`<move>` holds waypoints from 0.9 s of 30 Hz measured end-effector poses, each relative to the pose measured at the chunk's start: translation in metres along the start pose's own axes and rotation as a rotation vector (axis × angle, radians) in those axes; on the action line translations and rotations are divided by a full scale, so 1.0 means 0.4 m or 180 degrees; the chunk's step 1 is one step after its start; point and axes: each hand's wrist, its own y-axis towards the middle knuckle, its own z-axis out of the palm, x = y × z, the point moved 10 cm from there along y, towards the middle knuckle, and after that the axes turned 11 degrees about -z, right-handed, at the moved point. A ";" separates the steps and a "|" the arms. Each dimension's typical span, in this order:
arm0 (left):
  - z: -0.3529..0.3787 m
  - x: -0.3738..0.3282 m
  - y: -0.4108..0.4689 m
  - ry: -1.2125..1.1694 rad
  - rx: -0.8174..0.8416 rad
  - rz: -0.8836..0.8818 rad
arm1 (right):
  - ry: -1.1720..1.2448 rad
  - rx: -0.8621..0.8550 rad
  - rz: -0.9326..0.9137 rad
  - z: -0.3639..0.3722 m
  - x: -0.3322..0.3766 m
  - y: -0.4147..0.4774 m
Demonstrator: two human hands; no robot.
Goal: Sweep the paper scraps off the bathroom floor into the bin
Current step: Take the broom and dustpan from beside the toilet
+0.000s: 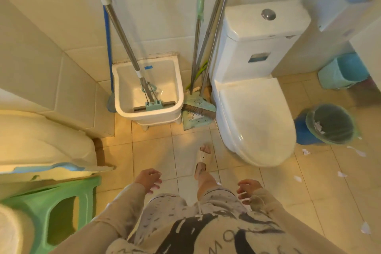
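Several white paper scraps [342, 174] lie scattered on the tiled floor at the right, near a round blue bin [303, 132] lined with a clear green bag and holding some crumpled paper. A broom [199, 109] and a pale green dustpan [194, 120] stand upright against the wall between the mop sink and the toilet, their long handles leaning on the tiles. My left hand [148, 179] and my right hand [248, 188] hang in front of my body, both empty with fingers apart, well short of the broom.
A white toilet [255, 117] with shut lid stands right of centre. A floor-level mop sink [149, 88] holds a sponge mop. A green plastic stool [53, 212] sits at lower left, a second teal bin [343, 72] at far right. My slippered foot [203, 158] rests on the tiles.
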 end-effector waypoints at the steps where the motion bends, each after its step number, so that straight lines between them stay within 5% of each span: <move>1: -0.001 -0.007 0.008 -0.0040 0.0007 -0.0100 | -0.0032 0.0035 -0.0057 -0.015 0.053 0.024; 11: -0.037 -0.123 0.053 -0.0061 -0.0327 -0.0453 | -0.0309 0.0212 -0.0608 -0.112 0.467 0.121; 21: -0.070 -0.318 0.085 0.0437 -0.0196 -0.0401 | -0.0399 0.0160 -0.0088 -0.116 0.395 0.148; 27: -0.119 -0.534 0.068 0.0754 -0.0272 -0.0023 | 0.0217 0.0141 0.0155 -0.079 0.460 0.158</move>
